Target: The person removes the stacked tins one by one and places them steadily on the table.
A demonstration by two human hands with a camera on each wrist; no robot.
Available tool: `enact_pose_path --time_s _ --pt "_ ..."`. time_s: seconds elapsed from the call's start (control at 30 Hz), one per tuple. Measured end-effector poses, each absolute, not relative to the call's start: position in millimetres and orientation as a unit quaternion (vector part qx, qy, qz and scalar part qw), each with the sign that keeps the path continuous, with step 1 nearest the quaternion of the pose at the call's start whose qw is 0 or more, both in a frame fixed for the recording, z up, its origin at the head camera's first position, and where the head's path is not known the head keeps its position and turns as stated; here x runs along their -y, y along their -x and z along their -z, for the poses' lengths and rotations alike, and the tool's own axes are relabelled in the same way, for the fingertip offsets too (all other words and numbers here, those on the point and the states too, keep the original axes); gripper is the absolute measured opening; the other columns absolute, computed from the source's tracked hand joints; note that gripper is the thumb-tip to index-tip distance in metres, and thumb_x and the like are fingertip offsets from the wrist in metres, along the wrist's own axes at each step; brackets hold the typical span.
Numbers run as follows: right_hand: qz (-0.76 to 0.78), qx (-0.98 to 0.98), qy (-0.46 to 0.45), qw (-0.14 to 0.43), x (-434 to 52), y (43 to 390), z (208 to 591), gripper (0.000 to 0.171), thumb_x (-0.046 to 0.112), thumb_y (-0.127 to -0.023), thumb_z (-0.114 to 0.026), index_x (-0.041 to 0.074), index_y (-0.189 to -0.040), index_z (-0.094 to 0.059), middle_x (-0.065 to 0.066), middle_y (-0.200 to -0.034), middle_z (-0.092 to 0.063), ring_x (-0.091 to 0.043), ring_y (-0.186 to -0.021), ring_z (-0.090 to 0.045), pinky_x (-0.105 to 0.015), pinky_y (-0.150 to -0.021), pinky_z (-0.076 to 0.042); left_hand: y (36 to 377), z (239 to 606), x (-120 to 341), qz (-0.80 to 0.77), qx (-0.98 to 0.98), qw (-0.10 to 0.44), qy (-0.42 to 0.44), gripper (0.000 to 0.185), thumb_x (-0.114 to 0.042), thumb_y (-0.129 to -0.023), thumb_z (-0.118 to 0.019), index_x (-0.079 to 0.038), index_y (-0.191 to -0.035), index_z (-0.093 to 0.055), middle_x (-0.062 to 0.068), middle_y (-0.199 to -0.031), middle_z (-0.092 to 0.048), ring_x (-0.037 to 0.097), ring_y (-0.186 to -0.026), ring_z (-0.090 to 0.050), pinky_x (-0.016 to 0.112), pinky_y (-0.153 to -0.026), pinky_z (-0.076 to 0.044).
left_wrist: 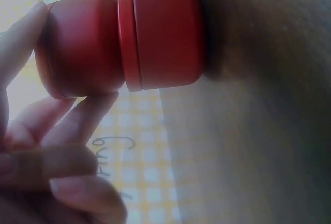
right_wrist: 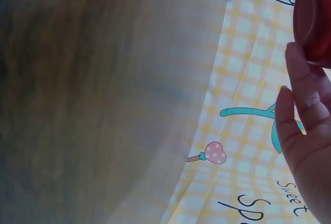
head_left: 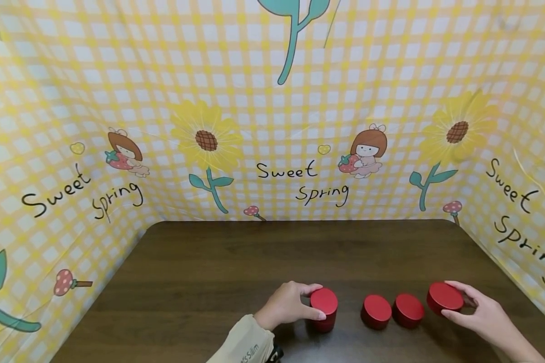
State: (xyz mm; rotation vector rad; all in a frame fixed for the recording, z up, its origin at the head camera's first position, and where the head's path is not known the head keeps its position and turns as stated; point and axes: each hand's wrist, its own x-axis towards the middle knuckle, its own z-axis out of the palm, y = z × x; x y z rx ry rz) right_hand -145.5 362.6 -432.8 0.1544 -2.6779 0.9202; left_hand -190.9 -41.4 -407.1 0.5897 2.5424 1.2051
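Several round red tins lie near the front edge of a dark wooden table (head_left: 209, 262). My left hand (head_left: 317, 301) grips the upper red tin (head_left: 324, 301) of a two-high stack between thumb and fingers. In the left wrist view that upper tin (left_wrist: 77, 45) sits on the lower tin (left_wrist: 163, 38), with my fingers (left_wrist: 88, 113) curled round it. My right hand (head_left: 454, 300) holds another red tin (head_left: 444, 296), tilted, at the right; its underside (right_wrist: 315, 19) shows past my thumb (right_wrist: 295, 79). Two more red tins (head_left: 375, 311) (head_left: 407, 310) stand side by side between my hands.
A yellow checked cloth (head_left: 272, 126) printed with sunflowers and "Sweet Spring" walls the table at the back and on both sides. The table's bare wood stretches from the tins to the back wall.
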Motion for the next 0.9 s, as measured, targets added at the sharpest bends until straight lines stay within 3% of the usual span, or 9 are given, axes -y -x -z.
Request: enact_pose_path --time_s 0.07,0.1,0.27,0.57,0.9 --pt "-0.316 0.936 -0.058 0.147 -362.8 146.2 433.2 0.054 0.015 -0.072 -0.083 -0.002 -0.117 -0.058 -0.017 -0.098 -0.067 0.013 -0.078 -0.053 -0.022 -0.060 -0.044 190.8 407.2 41.4 -0.417 -0.876 0.134 -0.204 0.057 -0.025 -0.074 -0.084 -0.014 -0.126 -0.065 0.004 -0.118 -0.067 0.019 -0.112 -0.059 0.035 -0.085 -0.049" --pt "-0.312 0.937 -0.057 0.147 -362.6 146.7 433.2 0.055 0.016 -0.072 -0.083 -0.002 -0.117 -0.058 -0.019 -0.097 -0.067 0.013 -0.078 -0.053 -0.021 -0.060 -0.044 190.8 407.2 41.5 -0.417 -0.875 0.134 -0.204 0.057 -0.025 -0.074 -0.084 -0.014 -0.126 -0.065 0.004 -0.118 -0.067 0.019 -0.112 -0.059 0.035 -0.086 -0.049" --pt "-0.305 0.941 -0.050 0.137 -363.5 148.4 433.9 0.057 0.019 -0.073 -0.083 -0.004 -0.117 -0.057 -0.019 -0.097 -0.068 0.014 -0.078 -0.052 -0.021 -0.061 -0.043 191.3 407.7 41.8 -0.415 -0.876 0.133 -0.206 0.056 -0.025 -0.074 -0.084 -0.015 -0.126 -0.065 0.004 -0.118 -0.067 0.018 -0.112 -0.059 0.035 -0.086 -0.049" --pt "-0.301 0.952 -0.028 0.051 -365.6 151.0 429.5 0.063 0.026 -0.080 -0.078 -0.010 -0.125 -0.053 -0.015 -0.098 -0.068 0.010 -0.076 -0.053 -0.025 -0.061 -0.045 190.4 406.2 42.7 -0.403 -0.879 0.135 -0.219 0.057 -0.027 -0.076 -0.082 -0.013 -0.128 -0.064 0.002 -0.118 -0.067 0.017 -0.111 -0.059 0.033 -0.087 -0.048" --pt "-0.307 0.950 -0.027 0.039 -363.8 153.2 429.3 0.063 0.023 -0.080 -0.078 -0.011 -0.125 -0.052 -0.019 -0.101 -0.067 0.009 -0.077 -0.055 -0.024 -0.062 -0.046 190.1 404.9 42.0 -0.379 -0.889 0.133 -0.221 0.058 -0.029 -0.077 -0.081 -0.015 -0.129 -0.063 0.001 -0.116 -0.068 0.015 -0.107 -0.060 0.029 -0.081 -0.048"
